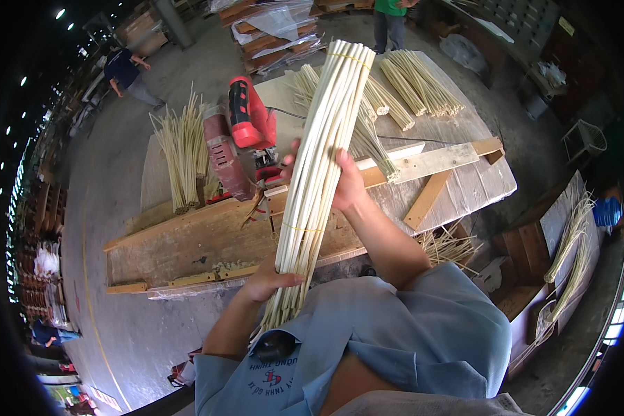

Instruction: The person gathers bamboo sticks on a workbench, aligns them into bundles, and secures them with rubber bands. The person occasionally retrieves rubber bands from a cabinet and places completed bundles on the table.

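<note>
Currently, left hand (274,279) is clamping the lower part of a long rod bundle (319,173), near the blue shirt (409,326); right hand (348,182) is wrapping its upper part. Bundle is slanting up over the worktable (492,184), yellow ties (304,229) circling it near top and lower down: binding is looking done; whether ends are needing trimming, cannot tell. Beyond, a wood-edged tray (166,253) is holding scraps and dust, a red power saw (249,114) standing alongside. Farther back, more bundles (423,87) are lying, probably awaiting their turn.
</note>
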Motion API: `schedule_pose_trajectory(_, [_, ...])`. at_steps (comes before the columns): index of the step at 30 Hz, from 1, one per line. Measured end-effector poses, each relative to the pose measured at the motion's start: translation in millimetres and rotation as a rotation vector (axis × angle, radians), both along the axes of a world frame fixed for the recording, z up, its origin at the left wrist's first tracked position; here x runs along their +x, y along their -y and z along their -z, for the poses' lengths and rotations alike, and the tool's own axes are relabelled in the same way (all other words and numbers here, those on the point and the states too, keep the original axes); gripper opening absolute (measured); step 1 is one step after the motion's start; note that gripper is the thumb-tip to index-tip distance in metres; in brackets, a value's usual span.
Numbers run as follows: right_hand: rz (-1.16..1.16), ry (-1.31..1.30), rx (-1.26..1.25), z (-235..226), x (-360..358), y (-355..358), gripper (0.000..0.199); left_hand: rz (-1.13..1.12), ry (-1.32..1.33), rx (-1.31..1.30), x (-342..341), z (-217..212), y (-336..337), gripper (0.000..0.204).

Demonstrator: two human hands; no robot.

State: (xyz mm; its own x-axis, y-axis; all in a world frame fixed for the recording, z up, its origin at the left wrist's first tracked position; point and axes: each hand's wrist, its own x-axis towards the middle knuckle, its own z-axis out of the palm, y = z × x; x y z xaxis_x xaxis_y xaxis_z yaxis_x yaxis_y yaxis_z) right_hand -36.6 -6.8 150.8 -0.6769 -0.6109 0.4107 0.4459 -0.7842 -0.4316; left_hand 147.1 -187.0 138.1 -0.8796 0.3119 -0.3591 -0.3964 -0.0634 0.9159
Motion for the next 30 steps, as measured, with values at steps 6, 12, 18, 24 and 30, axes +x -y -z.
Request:
schedule_pose_trajectory(6, [-0.177, -0.112, 0.24, 44, 86, 26, 0.082, -0.065, -0.031, 0.068, 8, 18, 8, 0.071])
schedule_pose_trajectory(12, [-0.253, -0.018, 0.039, 41, 73, 21, 0.089, -0.04, 0.011, 0.068, -4, 24, 14, 0.069])
schedule_pose_trajectory(18, [-0.139, -0.03, 0.109, 36, 72, 23, 0.079, 0.001, 0.051, 0.126, -12, 13, 14, 0.073])
schedule_pose_trajectory(24, [-0.174, -0.113, 0.183, 36, 78, 10, 0.081, 0.01, 0.04, 0.158, -9, 10, 8, 0.075])
schedule_pose_trajectory(30, [-0.098, -0.274, 0.32, 19, 69, -2, 0.076, 0.062, 0.027, 0.227, -16, 6, 5, 0.076])
